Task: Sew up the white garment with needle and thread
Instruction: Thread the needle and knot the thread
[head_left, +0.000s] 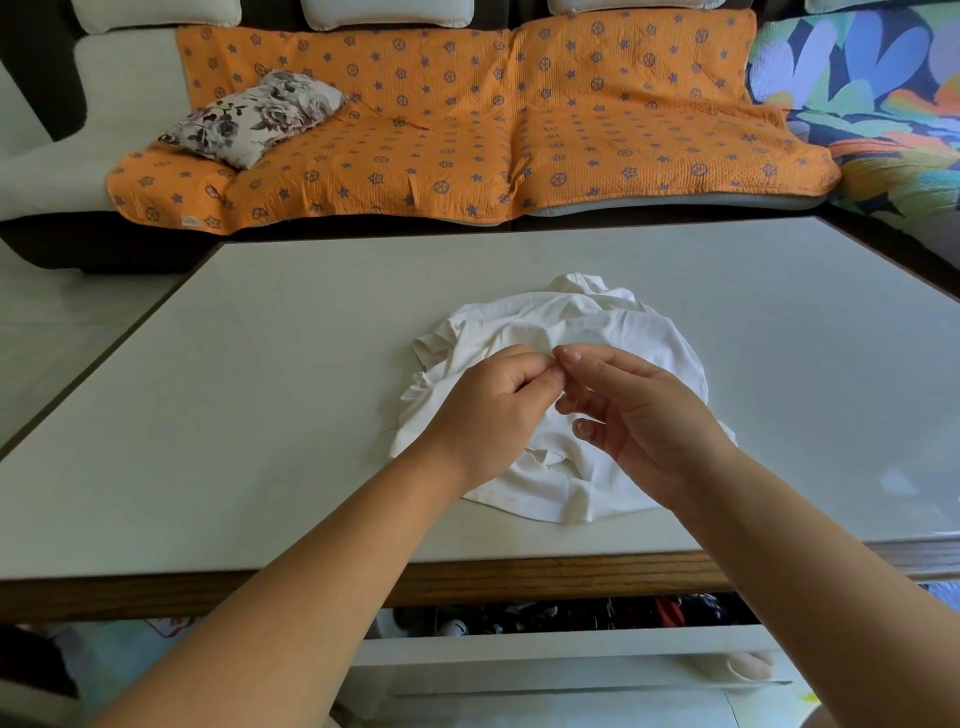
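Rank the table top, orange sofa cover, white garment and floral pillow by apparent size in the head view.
1. table top
2. orange sofa cover
3. white garment
4. floral pillow; it lies farther away, so its true size against the garment is unsure.

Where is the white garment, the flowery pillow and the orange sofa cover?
white garment (597, 322): head view, on its crumpled folds just beyond the hands.
flowery pillow (254, 117): head view, on the middle of its printed face.
orange sofa cover (467, 130): head view, on its starry middle part.
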